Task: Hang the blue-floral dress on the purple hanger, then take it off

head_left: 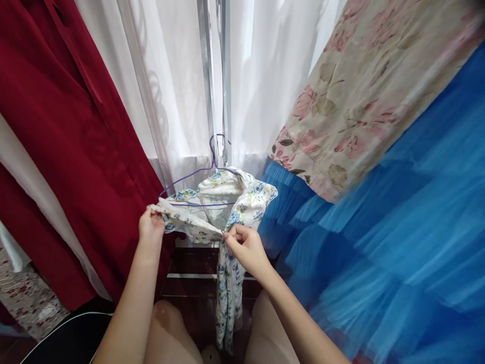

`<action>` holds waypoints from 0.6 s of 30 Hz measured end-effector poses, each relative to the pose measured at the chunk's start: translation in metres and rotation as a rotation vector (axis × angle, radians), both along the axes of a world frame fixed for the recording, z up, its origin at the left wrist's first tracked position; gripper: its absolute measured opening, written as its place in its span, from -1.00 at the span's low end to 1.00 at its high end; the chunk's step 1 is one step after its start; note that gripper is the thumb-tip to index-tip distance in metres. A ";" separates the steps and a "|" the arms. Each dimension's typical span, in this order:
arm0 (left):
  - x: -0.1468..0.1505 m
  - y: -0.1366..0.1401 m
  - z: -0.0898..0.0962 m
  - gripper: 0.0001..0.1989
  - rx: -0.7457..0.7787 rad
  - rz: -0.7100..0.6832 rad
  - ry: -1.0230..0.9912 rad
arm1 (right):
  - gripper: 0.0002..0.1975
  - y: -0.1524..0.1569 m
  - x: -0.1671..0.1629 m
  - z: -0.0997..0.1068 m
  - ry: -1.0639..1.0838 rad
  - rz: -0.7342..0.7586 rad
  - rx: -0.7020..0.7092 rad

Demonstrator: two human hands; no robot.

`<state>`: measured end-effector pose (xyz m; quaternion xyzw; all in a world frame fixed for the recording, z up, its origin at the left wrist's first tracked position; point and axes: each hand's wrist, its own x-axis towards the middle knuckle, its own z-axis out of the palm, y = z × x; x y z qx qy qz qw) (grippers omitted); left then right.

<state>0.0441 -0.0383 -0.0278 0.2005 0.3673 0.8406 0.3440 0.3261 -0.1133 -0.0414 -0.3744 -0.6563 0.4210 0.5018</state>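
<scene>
A white garment with blue flowers hangs partly on a purple wire hanger, its right shoulder over the hanger's right arm. My left hand pinches the garment's edge near the hanger's left end, which shows bare. Close to the middle of the neckline, my right hand is closed on the fabric's edge. Between the two hands the cloth is drawn out, with the hanger's lower bar visible behind it. A long narrow part of the garment dangles below my right hand.
Metal uprights stand behind the hanger, before white curtains. A red cloth hangs left. On the right are a floral cloth and blue tulle. A black round-edged object lies lower left.
</scene>
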 end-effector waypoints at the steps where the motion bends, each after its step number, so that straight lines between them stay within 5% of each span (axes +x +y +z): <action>1: 0.005 -0.003 -0.012 -0.61 -0.039 -0.042 -0.048 | -0.70 -0.001 0.002 -0.007 -0.002 -0.008 -0.016; 5: 0.039 -0.025 -0.045 -0.67 -0.127 -0.240 -0.227 | -0.71 0.003 0.022 -0.053 -0.061 -0.158 -0.107; 9: 0.077 -0.056 -0.040 -0.78 -0.035 -0.473 -0.261 | -0.72 0.002 0.044 -0.088 -0.223 -0.301 -0.153; 12: 0.110 -0.081 -0.022 -0.77 0.112 -0.679 -0.117 | -0.89 -0.011 0.044 -0.080 -0.305 -0.260 -0.067; 15: 0.140 -0.102 -0.010 -0.75 0.153 -0.832 0.181 | -0.69 -0.031 0.030 -0.055 -0.227 -0.025 0.017; 18: 0.155 -0.111 -0.012 -0.76 0.128 -0.801 0.544 | -0.68 -0.045 0.018 -0.036 -0.112 0.217 -0.136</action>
